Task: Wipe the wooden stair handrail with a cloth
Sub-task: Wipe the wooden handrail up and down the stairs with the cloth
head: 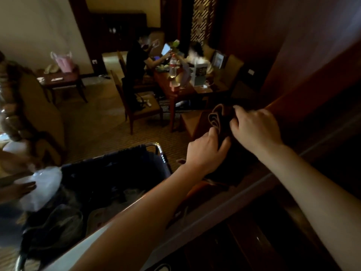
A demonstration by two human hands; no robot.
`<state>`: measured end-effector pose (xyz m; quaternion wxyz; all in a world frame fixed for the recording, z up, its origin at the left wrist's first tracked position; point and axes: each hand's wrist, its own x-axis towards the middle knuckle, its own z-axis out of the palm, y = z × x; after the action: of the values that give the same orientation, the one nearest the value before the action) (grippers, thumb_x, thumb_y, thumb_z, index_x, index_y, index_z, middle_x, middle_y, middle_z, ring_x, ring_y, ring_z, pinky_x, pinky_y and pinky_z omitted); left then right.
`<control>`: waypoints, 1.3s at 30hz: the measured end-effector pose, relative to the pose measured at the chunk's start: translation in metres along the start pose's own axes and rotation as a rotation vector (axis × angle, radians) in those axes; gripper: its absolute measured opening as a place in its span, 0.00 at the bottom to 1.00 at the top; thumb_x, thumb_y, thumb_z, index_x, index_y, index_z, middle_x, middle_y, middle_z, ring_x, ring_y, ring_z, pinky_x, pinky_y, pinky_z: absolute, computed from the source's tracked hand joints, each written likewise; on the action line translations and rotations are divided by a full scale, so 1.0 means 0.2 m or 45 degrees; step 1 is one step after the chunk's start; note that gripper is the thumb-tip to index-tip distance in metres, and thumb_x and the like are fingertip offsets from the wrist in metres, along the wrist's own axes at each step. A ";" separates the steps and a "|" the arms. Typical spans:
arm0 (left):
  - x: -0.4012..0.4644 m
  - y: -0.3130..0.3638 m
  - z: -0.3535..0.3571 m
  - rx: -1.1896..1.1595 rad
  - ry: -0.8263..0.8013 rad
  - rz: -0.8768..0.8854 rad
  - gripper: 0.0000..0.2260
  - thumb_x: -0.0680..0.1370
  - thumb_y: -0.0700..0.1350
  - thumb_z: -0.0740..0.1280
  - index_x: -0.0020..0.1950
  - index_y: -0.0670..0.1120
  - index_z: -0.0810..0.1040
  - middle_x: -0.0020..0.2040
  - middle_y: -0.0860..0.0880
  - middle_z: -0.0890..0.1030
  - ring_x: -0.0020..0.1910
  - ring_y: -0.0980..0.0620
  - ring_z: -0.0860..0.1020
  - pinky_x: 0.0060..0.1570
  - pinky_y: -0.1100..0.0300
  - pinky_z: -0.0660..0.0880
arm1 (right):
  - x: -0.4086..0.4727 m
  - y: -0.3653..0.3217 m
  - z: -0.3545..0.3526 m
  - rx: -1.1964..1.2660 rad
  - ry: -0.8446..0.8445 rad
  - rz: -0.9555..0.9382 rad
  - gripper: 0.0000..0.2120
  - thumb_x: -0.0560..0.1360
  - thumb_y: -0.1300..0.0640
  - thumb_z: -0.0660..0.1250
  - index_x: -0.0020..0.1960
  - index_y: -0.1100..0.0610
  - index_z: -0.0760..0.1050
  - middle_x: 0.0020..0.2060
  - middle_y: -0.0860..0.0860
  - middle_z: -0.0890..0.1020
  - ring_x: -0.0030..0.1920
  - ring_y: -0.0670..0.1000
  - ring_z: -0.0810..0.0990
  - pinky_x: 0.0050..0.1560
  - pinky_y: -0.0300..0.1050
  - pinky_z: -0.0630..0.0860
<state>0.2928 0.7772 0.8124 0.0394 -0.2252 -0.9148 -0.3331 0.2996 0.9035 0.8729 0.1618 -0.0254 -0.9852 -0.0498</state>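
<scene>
A dark brown cloth (219, 119) is bunched up between both my hands, its folded edges showing at the top. My left hand (205, 151) grips the cloth from below, fingers curled around it. My right hand (256, 127) pinches it from the right side. The wooden handrail (252, 187) runs diagonally from lower left to upper right, beneath my forearms. The lower part of the cloth is lost in shadow over the rail.
Below the rail stands a dark cart or bin (117, 177) full of bags. Another person's hand (21, 189) touches a white plastic bag (42, 184) at the left. Two people sit at a wooden table (185, 89) with chairs in the room beyond.
</scene>
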 end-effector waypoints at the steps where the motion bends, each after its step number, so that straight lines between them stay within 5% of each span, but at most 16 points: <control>1: 0.04 0.09 0.02 0.031 0.023 0.065 0.15 0.80 0.56 0.54 0.58 0.46 0.68 0.52 0.48 0.77 0.47 0.49 0.77 0.41 0.58 0.69 | 0.00 0.10 -0.04 0.010 0.015 0.007 0.20 0.79 0.54 0.57 0.69 0.58 0.69 0.49 0.58 0.83 0.52 0.57 0.80 0.59 0.51 0.68; 4: 0.15 0.30 0.09 0.114 0.091 0.226 0.19 0.79 0.55 0.57 0.63 0.45 0.66 0.60 0.46 0.74 0.56 0.47 0.75 0.47 0.55 0.71 | -0.01 0.35 -0.13 0.075 0.029 0.044 0.23 0.79 0.57 0.57 0.74 0.53 0.62 0.58 0.52 0.80 0.61 0.53 0.75 0.67 0.52 0.63; 11: 0.33 0.63 0.22 0.216 0.247 0.345 0.21 0.78 0.54 0.57 0.67 0.44 0.66 0.66 0.44 0.71 0.65 0.45 0.70 0.63 0.50 0.70 | -0.03 0.71 -0.30 0.106 0.009 0.150 0.19 0.80 0.55 0.53 0.71 0.50 0.65 0.66 0.46 0.73 0.68 0.47 0.68 0.73 0.51 0.51; 27: 0.91 1.21 0.24 0.220 0.263 0.500 0.16 0.81 0.52 0.55 0.65 0.46 0.66 0.61 0.47 0.74 0.56 0.46 0.76 0.40 0.55 0.69 | 0.26 1.32 -0.51 0.226 0.237 0.352 0.17 0.80 0.53 0.53 0.67 0.49 0.68 0.62 0.47 0.77 0.66 0.50 0.71 0.73 0.56 0.52; 39: 1.47 1.66 0.22 -0.090 0.093 0.345 0.10 0.80 0.50 0.57 0.57 0.45 0.67 0.48 0.46 0.79 0.46 0.43 0.79 0.41 0.51 0.74 | 0.70 1.77 -0.74 0.054 0.200 0.479 0.14 0.80 0.55 0.53 0.61 0.55 0.72 0.56 0.52 0.80 0.61 0.54 0.75 0.71 0.55 0.56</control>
<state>0.1778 1.1440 1.0401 0.1095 -0.3357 -0.8616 -0.3647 0.2363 1.2441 1.0886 0.2452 -0.2017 -0.9483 0.0004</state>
